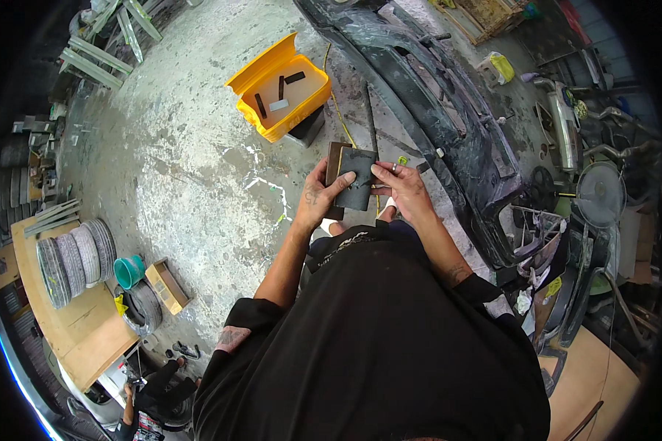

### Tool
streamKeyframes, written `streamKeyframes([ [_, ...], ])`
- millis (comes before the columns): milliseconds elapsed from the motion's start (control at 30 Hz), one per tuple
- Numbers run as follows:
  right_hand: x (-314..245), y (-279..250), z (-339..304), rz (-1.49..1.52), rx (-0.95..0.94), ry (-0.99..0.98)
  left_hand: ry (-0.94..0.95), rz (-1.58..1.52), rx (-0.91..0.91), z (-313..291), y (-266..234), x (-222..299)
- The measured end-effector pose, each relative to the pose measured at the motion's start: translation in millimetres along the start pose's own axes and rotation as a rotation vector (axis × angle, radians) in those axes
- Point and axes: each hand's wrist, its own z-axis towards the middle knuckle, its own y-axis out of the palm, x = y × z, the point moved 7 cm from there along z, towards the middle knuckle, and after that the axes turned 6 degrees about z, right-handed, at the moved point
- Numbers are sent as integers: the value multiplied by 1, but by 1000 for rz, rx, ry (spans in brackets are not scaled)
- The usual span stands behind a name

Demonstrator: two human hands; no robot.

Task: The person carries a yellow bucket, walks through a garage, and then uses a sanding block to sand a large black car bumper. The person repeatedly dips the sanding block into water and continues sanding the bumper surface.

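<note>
The dark sheet [358, 192] is in front of the person's body, spanned between 2 hands. The left hand [320, 195] has a closed grip, thumb laid across the face of the sheet and fingers behind, apparently so that the sheet and the brown piece [332, 163] behind it stay pressed together. The right hand [408, 192] has a narrow grip, pinching the upper right edge, which probably steadies that side and stops it curling.

The yellow tub [298, 115] stands ahead, flap up, propped on a black box [308, 128]; that height and openness likely make its contents easier to reach. Inside lie 3 dark strips and 1 pale block [278, 105]; whether liquid covers them, I cannot tell.

The sheet looks matte, thin and roughly rectangular, perhaps abrasive paper; the brown piece has straight edges. The tub appears to be smooth plastic. On the right, a long, curved car bumper [469, 176] shows dusty, scuffed grey-black surfaces and openings. The concrete floor [198, 147] is mottled with pale stains.
</note>
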Motion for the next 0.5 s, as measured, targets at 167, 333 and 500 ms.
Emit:
streamKeyframes([
  [167, -4, -4, 2, -71, 99, -5, 24, 37, 13, -3, -1, -4],
  [333, 6, -14, 10, 31, 41, -109, 34, 9, 27, -6, 7, -2],
  [500, 5, -16, 7, 47, 32, -61, 18, 97, 23, -7, 6, -1],
])
